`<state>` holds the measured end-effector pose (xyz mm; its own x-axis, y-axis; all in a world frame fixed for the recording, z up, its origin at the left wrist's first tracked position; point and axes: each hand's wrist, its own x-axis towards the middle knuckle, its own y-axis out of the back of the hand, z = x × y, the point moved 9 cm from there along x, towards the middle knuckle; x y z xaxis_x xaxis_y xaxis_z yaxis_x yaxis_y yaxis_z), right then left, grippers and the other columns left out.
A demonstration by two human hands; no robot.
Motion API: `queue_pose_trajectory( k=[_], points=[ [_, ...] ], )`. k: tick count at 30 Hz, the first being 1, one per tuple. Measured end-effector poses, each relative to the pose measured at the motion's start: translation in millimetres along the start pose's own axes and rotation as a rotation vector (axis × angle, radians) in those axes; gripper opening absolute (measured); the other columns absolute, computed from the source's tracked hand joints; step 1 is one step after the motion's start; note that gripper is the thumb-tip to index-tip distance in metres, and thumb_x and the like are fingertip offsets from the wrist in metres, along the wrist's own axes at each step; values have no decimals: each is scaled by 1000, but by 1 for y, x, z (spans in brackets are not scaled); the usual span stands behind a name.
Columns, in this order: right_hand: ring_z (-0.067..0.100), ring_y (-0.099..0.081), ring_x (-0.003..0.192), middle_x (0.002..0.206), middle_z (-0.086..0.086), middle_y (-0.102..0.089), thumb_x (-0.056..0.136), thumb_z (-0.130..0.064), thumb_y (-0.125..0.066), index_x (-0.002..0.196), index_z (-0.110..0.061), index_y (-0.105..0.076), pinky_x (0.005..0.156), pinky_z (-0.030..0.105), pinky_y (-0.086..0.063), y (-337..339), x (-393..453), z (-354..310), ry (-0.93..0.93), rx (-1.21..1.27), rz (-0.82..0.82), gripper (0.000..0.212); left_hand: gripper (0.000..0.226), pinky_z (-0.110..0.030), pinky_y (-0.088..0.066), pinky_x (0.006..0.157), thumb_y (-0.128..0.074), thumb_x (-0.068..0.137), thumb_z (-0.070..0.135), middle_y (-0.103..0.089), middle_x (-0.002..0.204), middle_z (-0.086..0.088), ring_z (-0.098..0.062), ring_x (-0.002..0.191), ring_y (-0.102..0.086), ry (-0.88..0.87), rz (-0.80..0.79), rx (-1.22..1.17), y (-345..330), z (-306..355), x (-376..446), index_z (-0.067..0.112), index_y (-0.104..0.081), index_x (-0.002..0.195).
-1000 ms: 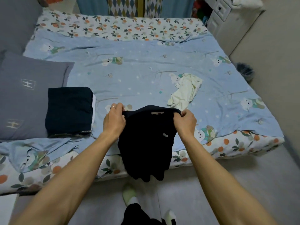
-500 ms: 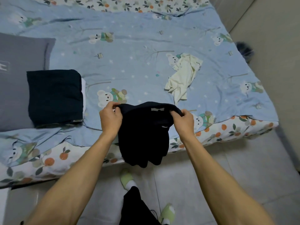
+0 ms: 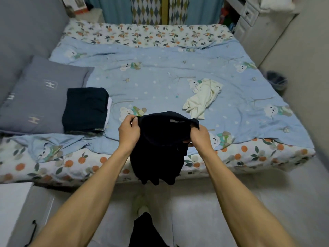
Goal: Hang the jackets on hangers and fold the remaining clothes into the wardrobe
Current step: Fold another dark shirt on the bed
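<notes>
We see both hands closed on a black garment. The left hand pinches its upper left edge, thumb and fingers curled tightly over the cloth. The right hand grips the upper right edge, fingers wrapped into the fabric and thumb underneath. Between the hands the top edge stretches in a shallow arc, with a small pale label showing near its middle.

The rest of the garment hangs down from the hands, in front of the near edge of the bed, its lower end dangling above the floor. The floor on the near side of the bed lies open under our arms, with one foot in a pale sock below the garment. A white cabinet stands at the bed's near left corner, and a wall runs along the bed's right side.

On the bed, a folded dark stack lies left of the left hand, partly on a grey pillow. A crumpled cream garment lies on the bed beyond the right hand, apart from the black one. The middle of the bed past the hands is flat blue bedcover.
</notes>
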<state>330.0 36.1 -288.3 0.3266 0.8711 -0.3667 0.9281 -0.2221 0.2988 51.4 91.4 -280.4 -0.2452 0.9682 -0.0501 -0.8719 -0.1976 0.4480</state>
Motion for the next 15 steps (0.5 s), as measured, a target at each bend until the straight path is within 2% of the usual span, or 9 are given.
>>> queue_pose_trajectory(
  k=[2,5,8,10,12,13,15],
  points=[
    [23,-64,68,80,5,-66,86,-10,-39,79,-26,-63,58,36,-57,10,-8,0,49,-27,19,30,18,-33,-37,70,-44,101,19,-60,85,-3,-23,80,-52,11,1,63,6,2,-9,12,-57,91],
    [24,-52,55,65,8,-53,88,-7,-44,72,-15,-51,46,27,-40,40,-39,9,104,-105,32,19,19,-33,-36,70,-44,100,18,-60,84,-3,-24,81,-53,-25,57,115,25,12,-52,10,-58,90],
    [26,-51,64,74,14,-55,81,-7,-44,79,-9,-50,54,31,-36,53,-62,18,108,-263,11,7,18,-33,-36,70,-46,99,18,-60,84,-2,-24,81,-53,-50,105,120,38,21,-83,12,-58,88],
    [32,-56,81,90,15,-58,78,-11,-43,87,-9,-53,63,33,-37,59,-74,22,119,-507,-13,13,18,-34,-37,70,-47,99,19,-61,84,-4,-25,80,-52,-54,124,104,41,28,-100,11,-59,87],
    [35,-57,89,95,14,-56,80,-15,-43,88,-11,-52,67,34,-39,66,-81,24,118,-653,-42,12,18,-35,-39,71,-49,98,20,-62,85,-5,-24,80,-52,-62,155,74,46,42,-112,11,-60,86],
    [33,-56,83,89,13,-56,82,-14,-43,84,-11,-51,63,33,-38,70,-87,24,111,-633,-64,9,18,-35,-39,72,-50,98,21,-62,84,-4,-24,80,-53,-70,172,64,49,49,-118,11,-61,86],
    [25,-48,61,72,9,-49,85,-9,-41,75,-11,-44,52,28,-32,73,-94,25,78,-416,-125,10,19,-36,-41,73,-50,98,22,-60,80,-1,-23,79,-53,-87,189,44,53,60,-129,12,-61,85]
  ],
)
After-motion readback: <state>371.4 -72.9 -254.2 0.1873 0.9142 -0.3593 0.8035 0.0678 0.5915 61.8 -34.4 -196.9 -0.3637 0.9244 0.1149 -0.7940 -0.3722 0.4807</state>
